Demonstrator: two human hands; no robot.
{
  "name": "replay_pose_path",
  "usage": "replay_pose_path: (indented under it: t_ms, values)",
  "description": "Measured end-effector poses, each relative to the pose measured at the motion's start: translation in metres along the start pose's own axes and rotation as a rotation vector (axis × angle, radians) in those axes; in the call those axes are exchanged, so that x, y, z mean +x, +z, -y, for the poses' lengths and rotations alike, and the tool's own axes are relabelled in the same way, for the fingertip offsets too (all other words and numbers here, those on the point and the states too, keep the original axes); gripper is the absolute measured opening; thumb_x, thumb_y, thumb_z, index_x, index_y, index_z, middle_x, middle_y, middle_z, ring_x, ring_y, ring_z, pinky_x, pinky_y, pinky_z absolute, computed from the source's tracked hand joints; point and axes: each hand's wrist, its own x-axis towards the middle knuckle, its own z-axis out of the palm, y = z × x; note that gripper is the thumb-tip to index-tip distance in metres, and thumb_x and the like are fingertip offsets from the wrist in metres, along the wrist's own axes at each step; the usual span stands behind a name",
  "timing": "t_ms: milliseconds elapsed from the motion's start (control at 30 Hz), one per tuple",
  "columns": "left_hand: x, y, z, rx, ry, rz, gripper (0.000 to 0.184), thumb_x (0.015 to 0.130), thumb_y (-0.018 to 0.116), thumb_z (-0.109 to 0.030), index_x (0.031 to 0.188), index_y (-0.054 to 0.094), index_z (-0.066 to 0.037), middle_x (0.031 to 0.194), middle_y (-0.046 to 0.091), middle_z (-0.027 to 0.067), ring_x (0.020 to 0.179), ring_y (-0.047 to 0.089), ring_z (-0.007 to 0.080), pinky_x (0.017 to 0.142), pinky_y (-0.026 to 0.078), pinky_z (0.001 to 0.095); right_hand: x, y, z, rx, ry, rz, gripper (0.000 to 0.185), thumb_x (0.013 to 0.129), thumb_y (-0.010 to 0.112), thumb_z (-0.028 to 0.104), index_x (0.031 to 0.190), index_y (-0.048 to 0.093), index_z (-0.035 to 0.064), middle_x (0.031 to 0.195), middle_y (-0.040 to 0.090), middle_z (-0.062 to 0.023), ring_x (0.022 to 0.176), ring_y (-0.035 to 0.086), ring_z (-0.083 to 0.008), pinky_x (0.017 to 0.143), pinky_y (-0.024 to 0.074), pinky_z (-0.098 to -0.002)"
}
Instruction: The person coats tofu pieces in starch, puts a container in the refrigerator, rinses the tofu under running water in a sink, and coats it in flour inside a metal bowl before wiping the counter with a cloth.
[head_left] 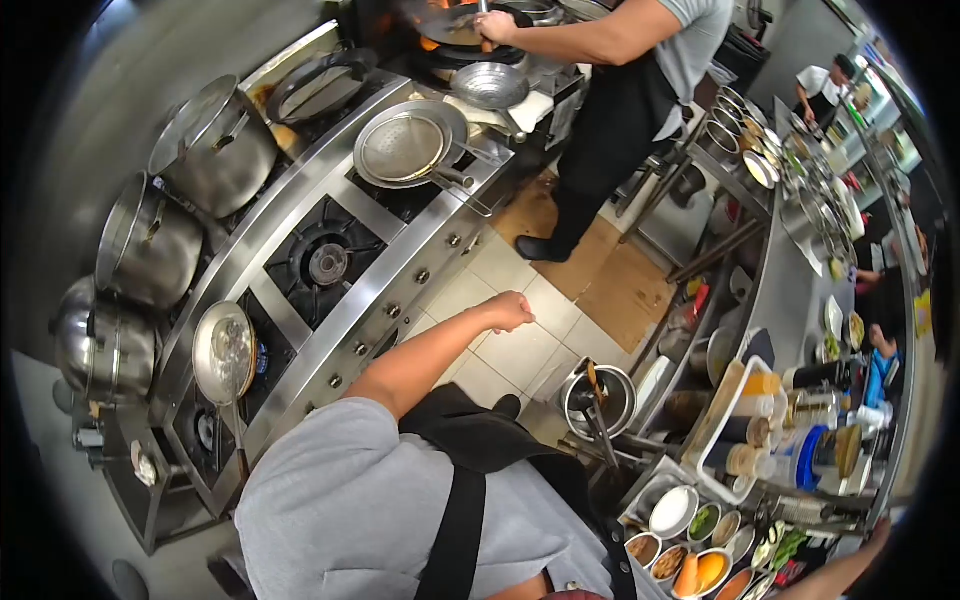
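Observation:
My left hand (508,312), fingers curled closed, is held over the tiled floor in front of the stove, and I see nothing in it. Closest on the stove is a bare burner (328,264). A frying pan (222,335) with shiny liquid sits on the burner left of it, a small blue flame beside it. My right forearm (835,578) reaches out at the lower right, past small bowls of ingredients (706,572). The hand at its end is dark and cut by the view's edge, so its fingers do not show.
Large steel pots (215,150) line the back of the stove. A strainer (403,146) rests on its far end. A co-worker (615,120) handles a wok (455,25) over flames. A steel pot with utensils (615,400) stands by the right-hand counter (790,300). Cardboard (620,290) covers some floor.

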Motion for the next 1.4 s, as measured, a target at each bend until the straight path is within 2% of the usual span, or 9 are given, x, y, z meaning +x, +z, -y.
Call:
replay_pose_path:
  t_ms: [300,500,667,800,900,933,1067,1133,1400]
  values:
    - [0.030,-0.050,0.113,-0.544,-0.416,-0.195,0.041,0.086,0.060,-0.030,0.116,0.052,-0.003,0.096,0.061,0.0112,0.068,0.061,0.0225,0.054,0.051,0.0400,-0.063,0.005,0.138,0.151,-0.133,0.047,0.036,0.089,0.054,0.036,0.110,0.063,0.0080,0.080,0.057,-0.0056,0.071,0.052,-0.0167,0.060,0.0399,-0.0282]
    - [0.089,-0.081,0.155,-0.875,-0.433,-0.417,0.034,0.088,0.055,-0.029,0.111,0.053,-0.005,0.094,0.060,0.0106,0.068,0.058,0.0231,0.059,0.049,0.0424,-0.165,0.009,0.325,0.512,-0.360,0.263,0.036,0.091,0.053,0.034,0.114,0.061,0.0076,0.077,0.054,-0.0031,0.065,0.048,-0.0130,0.056,0.0374,-0.0248]
    - [0.173,-0.083,0.215,-1.309,-0.455,-0.394,0.034,0.088,0.053,-0.033,0.109,0.053,-0.006,0.097,0.061,0.0112,0.070,0.060,0.0258,0.060,0.049,0.0441,-0.302,0.061,0.538,0.814,-0.598,0.854,0.036,0.093,0.051,0.033,0.118,0.059,0.0073,0.074,0.052,-0.0010,0.061,0.046,-0.0098,0.052,0.0353,-0.0220]
    - [0.206,-0.075,0.228,-1.853,-0.413,-0.737,0.038,0.089,0.051,-0.033,0.116,0.048,-0.007,0.108,0.058,0.0133,0.079,0.062,0.0290,0.064,0.051,0.0460,-0.452,0.126,0.718,0.811,-0.726,1.549,0.036,0.094,0.050,0.031,0.120,0.058,0.0070,0.072,0.050,0.0006,0.058,0.043,-0.0073,0.049,0.0337,-0.0197]
    - [0.241,-0.071,0.243,-2.154,-0.442,-0.796,0.039,0.091,0.049,-0.032,0.123,0.045,-0.009,0.114,0.055,0.0127,0.085,0.061,0.0311,0.067,0.051,0.0479,-0.576,0.213,0.845,0.711,-0.868,1.766,0.037,0.095,0.050,0.030,0.122,0.057,0.0068,0.071,0.048,0.0019,0.055,0.042,-0.0054,0.046,0.0324,-0.0180]
    - [0.252,-0.071,0.244,-2.339,-0.335,-0.781,0.034,0.093,0.048,-0.031,0.121,0.046,-0.012,0.114,0.055,0.0109,0.089,0.060,0.0305,0.070,0.050,0.0482,-0.629,0.283,0.895,0.764,-1.108,1.643,0.033,0.098,0.047,0.026,0.122,0.056,0.0066,0.072,0.047,0.0039,0.060,0.040,-0.0030,0.050,0.0313,-0.0182]
    - [0.287,-0.058,0.248,-2.562,0.088,-0.709,0.031,0.091,0.049,-0.039,0.115,0.053,-0.020,0.117,0.057,0.0029,0.098,0.058,0.0267,0.087,0.042,0.0536,-0.720,0.345,0.990,0.654,-1.078,1.635,0.040,0.095,0.048,0.031,0.118,0.058,0.0003,0.071,0.056,-0.0031,0.059,0.049,-0.0096,0.057,0.0409,-0.0253]
    - [0.301,-0.060,0.243,-2.590,0.249,-0.759,0.037,0.090,0.047,-0.044,0.118,0.054,-0.020,0.119,0.058,0.0013,0.108,0.054,0.0228,0.093,0.042,0.0476,-0.751,0.368,1.029,0.562,-1.162,1.600,0.041,0.094,0.049,0.043,0.120,0.056,0.0115,0.064,0.050,0.0001,0.047,0.044,-0.0083,0.041,0.0346,-0.0237]
    - [0.295,-0.099,0.221,-2.659,0.391,-0.869,0.036,0.089,0.051,-0.043,0.109,0.058,-0.014,0.106,0.064,0.0059,0.091,0.062,0.0197,0.074,0.051,0.0359,-0.813,0.386,1.105,0.475,-0.878,1.780,0.030,0.095,0.045,0.036,0.113,0.053,0.0147,0.065,0.048,-0.0020,0.041,0.037,-0.0077,0.035,0.0259,-0.0230]
